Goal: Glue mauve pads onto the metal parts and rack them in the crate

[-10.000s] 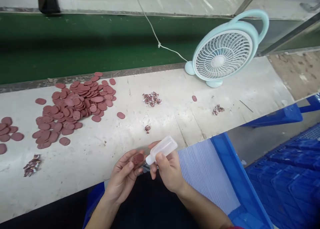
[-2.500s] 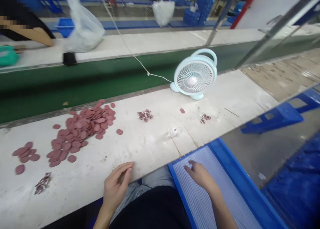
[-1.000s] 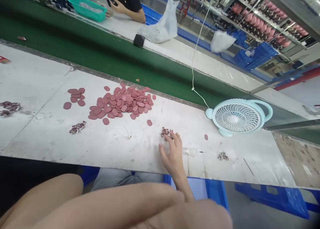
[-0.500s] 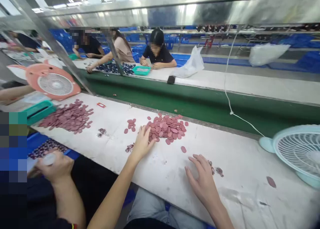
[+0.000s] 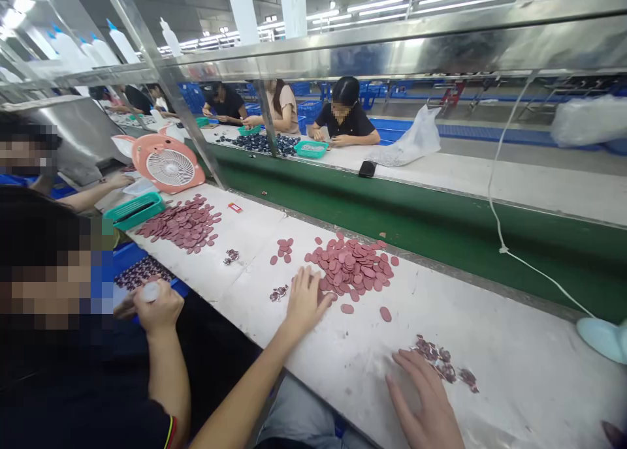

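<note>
My left hand (image 5: 307,303) lies at the near left edge of a pile of dull red oval discs (image 5: 353,264), fingers spread and nothing visibly gripped. Two loose discs lie just in front of the pile, one (image 5: 347,309) close to the thumb and another (image 5: 385,314) farther right. Left of my fingers is a small cluster of dark shiny bits (image 5: 279,293). Low over the table at the right, my right hand (image 5: 425,397) has its fingers apart, beside more dark shiny pieces (image 5: 434,356). What its palm covers is hidden.
A second disc pile (image 5: 183,224) lies leftward, near a green tray (image 5: 134,211) and a pink pig-shaped fan (image 5: 169,164). A co-worker's hand (image 5: 159,305) is close at left. A green belt (image 5: 318,194) runs behind the table (image 5: 470,292); a cord hangs at right.
The view has swung left and up. My right hand has drawn back toward me, uncovering more dark pieces. A single disc now lies apart by my left thumb.
</note>
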`<state>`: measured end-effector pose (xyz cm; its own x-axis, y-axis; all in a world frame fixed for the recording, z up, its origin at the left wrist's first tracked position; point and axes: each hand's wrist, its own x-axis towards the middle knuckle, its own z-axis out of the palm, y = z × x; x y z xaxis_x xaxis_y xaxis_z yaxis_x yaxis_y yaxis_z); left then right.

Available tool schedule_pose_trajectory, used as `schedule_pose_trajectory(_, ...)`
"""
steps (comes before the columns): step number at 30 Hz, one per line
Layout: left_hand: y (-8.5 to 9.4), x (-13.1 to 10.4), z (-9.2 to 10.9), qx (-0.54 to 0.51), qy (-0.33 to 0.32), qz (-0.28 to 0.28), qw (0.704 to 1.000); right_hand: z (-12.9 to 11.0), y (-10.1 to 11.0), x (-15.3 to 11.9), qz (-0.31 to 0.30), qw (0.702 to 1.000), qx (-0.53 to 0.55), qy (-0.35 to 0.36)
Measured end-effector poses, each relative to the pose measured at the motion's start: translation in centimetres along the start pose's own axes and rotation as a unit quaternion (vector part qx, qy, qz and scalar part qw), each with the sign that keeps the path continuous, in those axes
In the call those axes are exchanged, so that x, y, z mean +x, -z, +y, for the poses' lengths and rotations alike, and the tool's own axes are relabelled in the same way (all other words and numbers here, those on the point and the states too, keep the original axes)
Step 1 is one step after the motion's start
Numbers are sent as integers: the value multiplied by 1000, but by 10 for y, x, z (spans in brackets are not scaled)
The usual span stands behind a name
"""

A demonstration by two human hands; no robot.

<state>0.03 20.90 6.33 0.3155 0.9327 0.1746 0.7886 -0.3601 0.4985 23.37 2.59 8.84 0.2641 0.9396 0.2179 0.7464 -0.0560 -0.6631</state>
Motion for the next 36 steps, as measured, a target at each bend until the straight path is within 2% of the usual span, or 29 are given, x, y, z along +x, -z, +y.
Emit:
schedule_pose_trajectory(4, -6, 4, -1, 3, -11, -30, 999, 6, 12, -24, 13, 1000, 13, -21)
schedule_pose_trajectory(12, -18, -36, 50, 4, -135, -140, 981, 14, 33, -66, 23, 998, -2, -52)
schedule_pose_trajectory(16, -18, -54, 66, 25, -178, -171, 969, 10, 47, -81, 28, 990, 42, -135)
schedule_pose_trajectory(19, -15, -62, 75, 41, -210, -187, 959, 10, 53, -88, 89, 956, 137, -242)
schedule_pose_trajectory(21, -14, -66, 80, 45, -233, -203, 950, 12, 57, -89, 162, 904, 251, -307)
schedule_pose_trajectory(24, -13, -71, 87, 51, -262, -225, 937, 13, 67, -80, 230, 785, 449, -360)
schedule_pose_trajectory(27, -14, -74, 91, 57, -288, -243, 925, 12, 84, -68, 211, 651, 606, -405)
schedule_pose_trajectory(30, -14, -67, 94, 59, -297, -245, 921, 14, 96, -57, 185, 548, 697, -424)
schedule_pose_trajectory(32, -12, -56, 97, 57, -291, -230, 927, 17, 97, -52, 194, 486, 752, -400)
schedule_pose_trajectory(33, -11, -48, 99, 54, -287, -218, 931, 19, 95, -50, 206, 446, 787, -373)
schedule_pose_trajectory(36, -12, -22, 107, 43, -286, -191, 938, 32, 87, -45, 228, 286, 892, -264)
